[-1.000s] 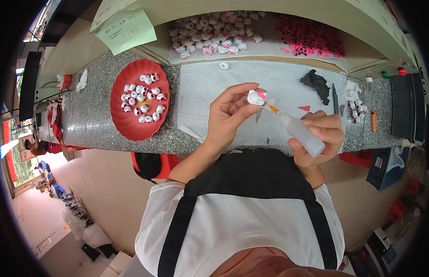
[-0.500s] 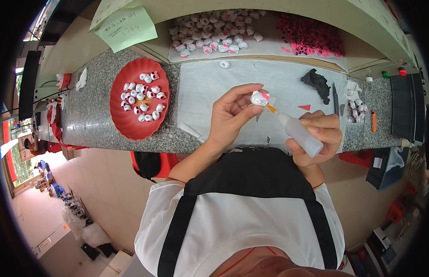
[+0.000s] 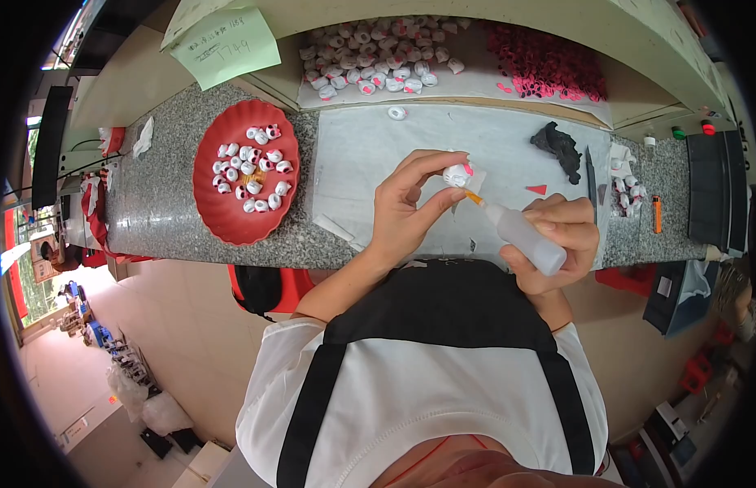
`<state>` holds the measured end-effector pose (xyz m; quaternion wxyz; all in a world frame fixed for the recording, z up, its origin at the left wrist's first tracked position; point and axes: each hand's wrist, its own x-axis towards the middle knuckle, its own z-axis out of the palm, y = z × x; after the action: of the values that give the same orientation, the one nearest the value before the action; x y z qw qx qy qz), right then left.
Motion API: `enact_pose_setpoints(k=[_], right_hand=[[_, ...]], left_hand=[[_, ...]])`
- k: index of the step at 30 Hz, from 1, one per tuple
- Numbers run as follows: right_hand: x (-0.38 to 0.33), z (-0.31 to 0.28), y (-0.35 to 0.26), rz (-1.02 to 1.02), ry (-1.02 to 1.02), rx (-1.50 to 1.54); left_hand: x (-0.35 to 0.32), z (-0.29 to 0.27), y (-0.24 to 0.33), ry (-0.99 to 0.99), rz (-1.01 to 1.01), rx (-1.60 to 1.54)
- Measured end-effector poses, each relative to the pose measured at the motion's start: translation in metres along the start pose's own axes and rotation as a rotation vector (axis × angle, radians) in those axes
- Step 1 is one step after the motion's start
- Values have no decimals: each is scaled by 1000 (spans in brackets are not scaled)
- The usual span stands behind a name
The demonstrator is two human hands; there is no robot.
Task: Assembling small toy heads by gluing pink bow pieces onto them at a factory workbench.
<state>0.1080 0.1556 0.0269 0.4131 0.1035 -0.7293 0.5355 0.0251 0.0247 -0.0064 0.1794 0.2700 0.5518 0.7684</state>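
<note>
Between the thumb and fingers of my left hand (image 3: 410, 199) is a small white figurine head (image 3: 456, 175) with a pink patch on its right side. My right hand (image 3: 563, 240) grips a translucent squeeze bottle (image 3: 528, 240), tilted so that its narrow orange tip (image 3: 474, 198) points up and left at the underside of the head. The tip is close to my left thumb; whether it touches the head I cannot tell. Both hands are above the white sheet (image 3: 353, 154) on the worktop.
To the left, a red scalloped plate (image 3: 211, 215) holds several white-and-pink heads. White heads (image 3: 370, 61) and pink pieces (image 3: 549, 69) fill the shelf behind. A black crumpled cloth (image 3: 558, 150), a dark pointed tool (image 3: 592, 175) and an orange lighter (image 3: 657, 215) lie to the right.
The head in my left hand has turned slightly, and less of its pink patch shows. The bottle has shifted a little left and down, its tip lower against the head.
</note>
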Motion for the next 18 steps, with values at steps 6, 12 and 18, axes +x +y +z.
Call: enact_pose_setpoints(k=[6,12,18], right_hand=[[1,-4,2,14,20,15],[0,-9,13,67,65,21],[3,-32,73,505,18,62]], left_hand=[[1,0,-1,15,26,52],[3,-6,3,44,27,-6],[6,-40,5,280,14,-115]])
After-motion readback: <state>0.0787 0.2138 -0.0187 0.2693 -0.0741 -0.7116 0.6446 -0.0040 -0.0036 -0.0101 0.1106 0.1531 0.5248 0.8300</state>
